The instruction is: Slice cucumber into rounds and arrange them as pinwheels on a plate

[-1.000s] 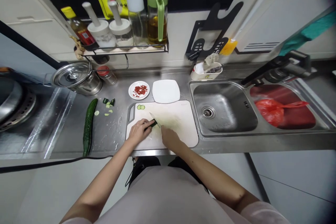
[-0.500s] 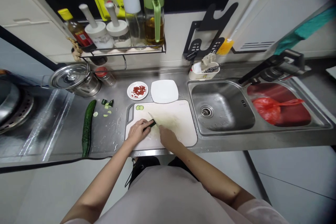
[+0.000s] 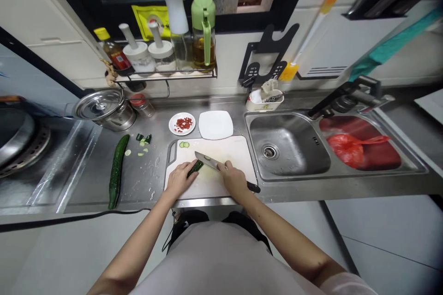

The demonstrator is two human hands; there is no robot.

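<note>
A white cutting board (image 3: 224, 147) lies on the steel counter in front of me. My left hand (image 3: 180, 179) is closed over a short dark green cucumber piece (image 3: 195, 167) on the board. My right hand (image 3: 234, 179) grips a knife (image 3: 211, 161); the blade lies across the board with its tip by the cucumber piece, and the black handle end sticks out behind the hand. A cucumber slice lies beside the blade. Two more slices (image 3: 184, 144) rest at the board's far left corner.
A whole cucumber (image 3: 117, 170) and cut bits (image 3: 142, 140) lie left of the board. Behind it are a small plate of red chili (image 3: 182, 123) and an empty white plate (image 3: 215, 125). A lidded pot (image 3: 104, 108) stands far left, a sink (image 3: 287, 150) right.
The knife has swung from upright over the cucumber to lying flat and angled across the board, blade fully visible. The camera view has shifted slightly downward.
</note>
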